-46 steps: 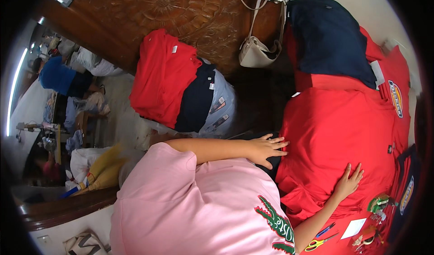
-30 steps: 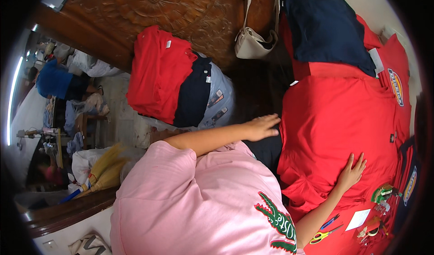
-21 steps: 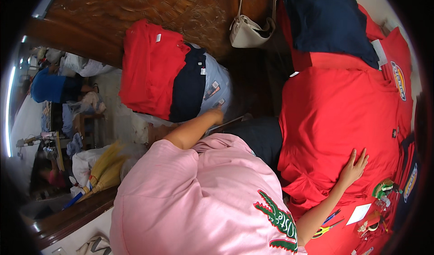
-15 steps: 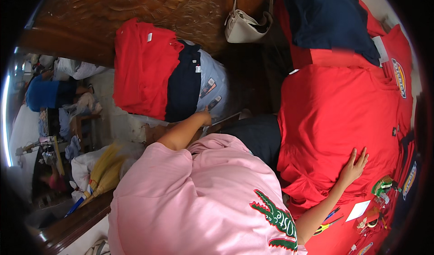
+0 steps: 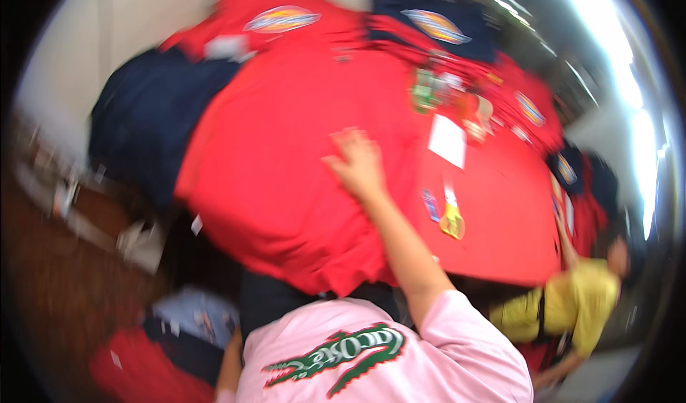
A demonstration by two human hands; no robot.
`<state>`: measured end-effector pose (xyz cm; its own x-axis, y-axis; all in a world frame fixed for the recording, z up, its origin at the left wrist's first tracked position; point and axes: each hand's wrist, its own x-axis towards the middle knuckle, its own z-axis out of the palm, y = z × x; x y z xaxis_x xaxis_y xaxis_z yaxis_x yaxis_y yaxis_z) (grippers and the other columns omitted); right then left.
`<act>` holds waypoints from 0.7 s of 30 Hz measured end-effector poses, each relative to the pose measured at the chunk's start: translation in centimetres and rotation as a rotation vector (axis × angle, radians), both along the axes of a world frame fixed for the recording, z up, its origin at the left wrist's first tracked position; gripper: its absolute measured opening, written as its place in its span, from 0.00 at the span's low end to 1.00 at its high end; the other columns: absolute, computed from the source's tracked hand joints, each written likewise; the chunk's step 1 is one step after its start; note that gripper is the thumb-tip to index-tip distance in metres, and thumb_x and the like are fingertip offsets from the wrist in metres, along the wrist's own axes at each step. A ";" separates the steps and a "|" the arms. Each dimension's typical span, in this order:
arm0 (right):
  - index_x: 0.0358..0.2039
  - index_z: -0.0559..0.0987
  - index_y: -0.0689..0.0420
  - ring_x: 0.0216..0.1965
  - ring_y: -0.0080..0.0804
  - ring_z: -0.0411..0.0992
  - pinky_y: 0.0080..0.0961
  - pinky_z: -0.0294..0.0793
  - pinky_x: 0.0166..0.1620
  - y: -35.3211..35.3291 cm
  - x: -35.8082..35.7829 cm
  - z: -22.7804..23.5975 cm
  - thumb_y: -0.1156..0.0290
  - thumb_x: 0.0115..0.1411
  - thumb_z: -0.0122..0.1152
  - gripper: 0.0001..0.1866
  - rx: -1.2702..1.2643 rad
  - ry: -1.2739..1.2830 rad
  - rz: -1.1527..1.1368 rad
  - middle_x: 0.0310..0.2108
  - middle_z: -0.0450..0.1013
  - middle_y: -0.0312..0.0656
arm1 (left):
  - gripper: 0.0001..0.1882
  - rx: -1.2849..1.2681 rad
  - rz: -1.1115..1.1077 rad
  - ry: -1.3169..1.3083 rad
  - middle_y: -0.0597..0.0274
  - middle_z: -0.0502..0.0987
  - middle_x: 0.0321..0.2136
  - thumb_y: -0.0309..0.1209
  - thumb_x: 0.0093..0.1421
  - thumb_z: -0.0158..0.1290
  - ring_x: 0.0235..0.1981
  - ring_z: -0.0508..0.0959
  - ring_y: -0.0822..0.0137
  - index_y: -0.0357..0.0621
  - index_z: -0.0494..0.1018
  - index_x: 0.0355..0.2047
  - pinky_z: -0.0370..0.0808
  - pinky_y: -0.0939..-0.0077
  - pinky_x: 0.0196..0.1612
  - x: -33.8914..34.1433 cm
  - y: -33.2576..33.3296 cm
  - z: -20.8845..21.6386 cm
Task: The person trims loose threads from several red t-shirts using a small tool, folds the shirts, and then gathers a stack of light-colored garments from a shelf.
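My right hand (image 5: 357, 164) lies on a large red shirt (image 5: 300, 146) spread over the table's near side, fingers apart, holding nothing. At the lower left only my left forearm (image 5: 230, 364) shows beside my body; the left hand itself is not visible. Right of the spread shirt are yellow-handled scissors (image 5: 451, 221), a small blue tool (image 5: 430, 205) too blurred to name, and a white sheet of paper (image 5: 447, 141). The picture is smeared by motion.
Dark navy cloth (image 5: 157, 117) hangs at the left. Folded red shirts (image 5: 286, 21) and navy shirts (image 5: 436, 21) lie at the back. A garment pile (image 5: 150, 364) sits low left, near a cream bag (image 5: 143, 242). A person in yellow (image 5: 579, 303) is at the right.
My view has swung from the garment pile on the left to the table. My left hand, earlier by the pile, has left the view. The right hand still rests on the red shirt.
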<state>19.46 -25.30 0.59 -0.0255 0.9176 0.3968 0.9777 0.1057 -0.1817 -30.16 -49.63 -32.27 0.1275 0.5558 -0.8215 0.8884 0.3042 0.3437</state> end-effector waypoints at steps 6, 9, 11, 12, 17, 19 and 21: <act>0.71 0.71 0.51 0.77 0.53 0.52 0.53 0.50 0.76 -2.2 1.7 -0.5 0.46 0.68 0.59 0.36 -0.050 0.108 0.001 0.76 0.56 0.55 | 0.33 -0.078 -0.142 0.087 0.37 0.62 0.63 0.48 0.64 0.59 0.60 0.70 0.46 0.32 0.75 0.59 0.69 0.55 0.62 3.2 5.2 1.9; 0.74 0.66 0.52 0.80 0.51 0.45 0.49 0.42 0.79 -4.0 2.2 -0.6 0.45 0.70 0.57 0.38 -0.149 0.209 0.097 0.78 0.50 0.55 | 0.31 -0.080 -0.204 0.132 0.39 0.65 0.60 0.47 0.64 0.59 0.58 0.72 0.48 0.33 0.76 0.57 0.71 0.56 0.60 4.6 7.1 2.9; 0.73 0.67 0.51 0.80 0.50 0.46 0.49 0.43 0.79 -5.1 1.7 -0.1 0.46 0.69 0.58 0.37 -0.169 0.249 0.152 0.78 0.52 0.54 | 0.30 -0.087 -0.232 0.140 0.39 0.67 0.58 0.46 0.64 0.59 0.56 0.74 0.49 0.33 0.77 0.56 0.72 0.57 0.58 4.6 7.9 3.3; 0.73 0.68 0.51 0.79 0.50 0.47 0.49 0.45 0.79 -6.1 1.5 0.2 0.46 0.69 0.59 0.37 -0.172 0.257 0.180 0.77 0.53 0.54 | 0.29 -0.097 -0.248 0.136 0.40 0.68 0.57 0.46 0.64 0.59 0.55 0.74 0.49 0.33 0.77 0.56 0.72 0.57 0.58 4.7 7.8 3.3; 0.66 0.76 0.51 0.74 0.50 0.59 0.47 0.54 0.75 -9.4 2.8 1.1 0.54 0.67 0.63 0.29 0.013 0.246 0.155 0.71 0.66 0.51 | 0.27 -0.101 -0.443 0.183 0.42 0.73 0.53 0.44 0.64 0.59 0.51 0.77 0.52 0.33 0.79 0.53 0.75 0.59 0.54 4.8 8.4 4.7; 0.66 0.76 0.51 0.76 0.45 0.58 0.47 0.53 0.76 -10.6 3.5 1.1 0.55 0.68 0.62 0.28 -0.048 0.243 0.097 0.72 0.65 0.49 | 0.26 -0.118 -0.513 0.217 0.43 0.75 0.51 0.43 0.64 0.59 0.50 0.79 0.53 0.33 0.80 0.52 0.76 0.59 0.52 4.4 8.4 5.9; 0.64 0.79 0.52 0.75 0.44 0.59 0.46 0.52 0.77 -11.3 3.6 0.9 0.57 0.68 0.62 0.26 -0.030 0.286 0.115 0.71 0.67 0.48 | 0.25 -0.150 -0.562 0.245 0.44 0.77 0.50 0.42 0.64 0.59 0.48 0.80 0.54 0.33 0.80 0.51 0.77 0.60 0.51 3.2 7.5 6.1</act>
<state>23.03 -36.56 1.54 -0.0210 0.9266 0.3755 0.8686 0.2029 -0.4521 -26.95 -42.15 -26.20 0.1645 0.3354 -0.9276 0.9741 -0.2029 0.0994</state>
